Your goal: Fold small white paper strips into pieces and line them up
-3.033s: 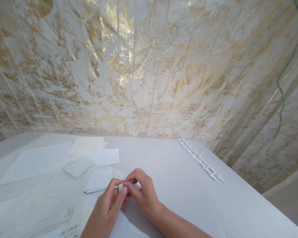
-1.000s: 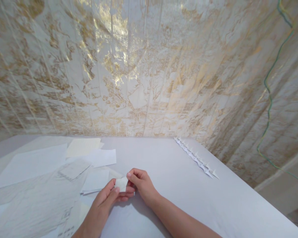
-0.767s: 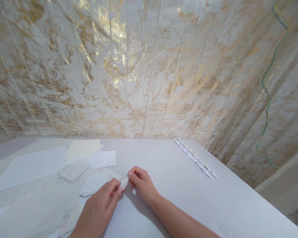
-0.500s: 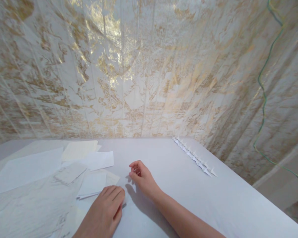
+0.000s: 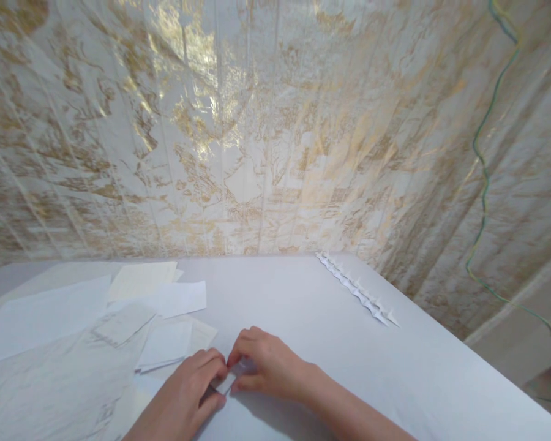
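Observation:
Between my hands, low over the white table, is a small folded piece of white paper [image 5: 224, 383]. My left hand [image 5: 193, 383] grips its left side, thumb below and fingers curled above. My right hand [image 5: 261, 364] pinches its right end between thumb and fingertips. Much of the paper is hidden by the fingers. Just left of my left hand lies a stack of small white paper squares [image 5: 166, 344].
Larger white sheets [image 5: 50, 315] and a cream sheet [image 5: 142, 280] spread over the table's left side. Rows of pointed folded paper pieces [image 5: 356, 288] lie at the right. A patterned wall [image 5: 257, 153] stands behind, and a green cord [image 5: 482, 184] hangs at right.
My right hand has come down and back towards my left hand and now pinches the paper. My left hand has opened its grip slightly, so the folded paper shows between both.

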Tool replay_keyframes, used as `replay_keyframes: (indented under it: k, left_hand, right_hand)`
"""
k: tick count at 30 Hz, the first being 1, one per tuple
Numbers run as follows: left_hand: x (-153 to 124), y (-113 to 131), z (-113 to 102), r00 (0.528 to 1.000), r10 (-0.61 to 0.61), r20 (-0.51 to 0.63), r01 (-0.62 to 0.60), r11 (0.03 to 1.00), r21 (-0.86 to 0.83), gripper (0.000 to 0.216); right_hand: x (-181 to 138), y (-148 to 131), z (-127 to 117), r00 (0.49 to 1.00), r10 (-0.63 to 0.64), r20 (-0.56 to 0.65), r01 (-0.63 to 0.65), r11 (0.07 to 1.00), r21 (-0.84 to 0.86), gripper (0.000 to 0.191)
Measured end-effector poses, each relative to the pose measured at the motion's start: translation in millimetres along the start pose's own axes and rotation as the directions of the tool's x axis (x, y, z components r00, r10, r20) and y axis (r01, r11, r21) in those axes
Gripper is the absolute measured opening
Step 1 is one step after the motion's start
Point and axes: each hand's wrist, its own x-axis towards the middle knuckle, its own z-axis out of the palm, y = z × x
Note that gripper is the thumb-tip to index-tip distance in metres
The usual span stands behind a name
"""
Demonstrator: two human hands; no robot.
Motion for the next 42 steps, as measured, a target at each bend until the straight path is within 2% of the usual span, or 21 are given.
replay_keyframes:
  k: [5, 9, 12, 17, 20, 25, 36, 42]
  left_hand:
    - [2.8, -12.2, 2.3, 0.999, 0.048, -0.016, -0.048, 0.999, -0.019, 0.005]
    - [2.1, -9.3, -3.4, 0.998, 0.06, 0.009, -0.06, 0.998, -0.021, 0.014]
    - [1.3, -6.6, -7.2, 0.998, 0.064, 0.018, -0.064, 0.998, -0.013, 0.012]
    - [1.3, -3.7, -10.6, 0.998, 0.061, 0.031, -0.061, 0.998, 0.007, 0.01]
    - [1.2, -2.2, -11.5, 0.997, 0.068, 0.032, -0.068, 0.998, 0.012, 0.01]
    - [0.4, -6.7, -7.4, 0.997, 0.082, 0.011, -0.082, 0.996, 0.032, 0.013]
    - [1.6, -22.8, 9.1, 0.992, 0.107, -0.063, -0.103, 0.992, 0.071, 0.015]
    - [1.2, -16.9, 4.6, 0.994, 0.091, -0.055, -0.085, 0.992, 0.098, 0.016]
  right_hand:
    - [3.8, 2.1, 3.0, 1.0, -0.01, -0.005, 0.01, 1.0, -0.03, 0.025]
    - [2.3, 0.2, 1.4, 0.999, -0.041, -0.005, 0.04, 0.998, -0.049, 0.029]
    - [2.5, -1.2, 0.9, 0.999, -0.041, -0.009, 0.04, 0.998, -0.052, 0.03]
    - [3.4, -0.6, 1.0, 0.999, -0.036, -0.014, 0.035, 0.998, -0.047, 0.022]
    - [2.7, 0.6, 2.6, 0.996, -0.082, -0.022, 0.081, 0.995, -0.05, 0.013]
    - [2.0, 1.2, 5.6, 0.982, -0.189, -0.026, 0.188, 0.981, -0.058, 0.009]
    - [1.3, 5.8, 1.1, 0.976, -0.216, 0.005, 0.216, 0.975, -0.055, 0.017]
    - [2.2, 3.0, 0.8, 0.978, -0.211, -0.004, 0.209, 0.973, -0.1, 0.007]
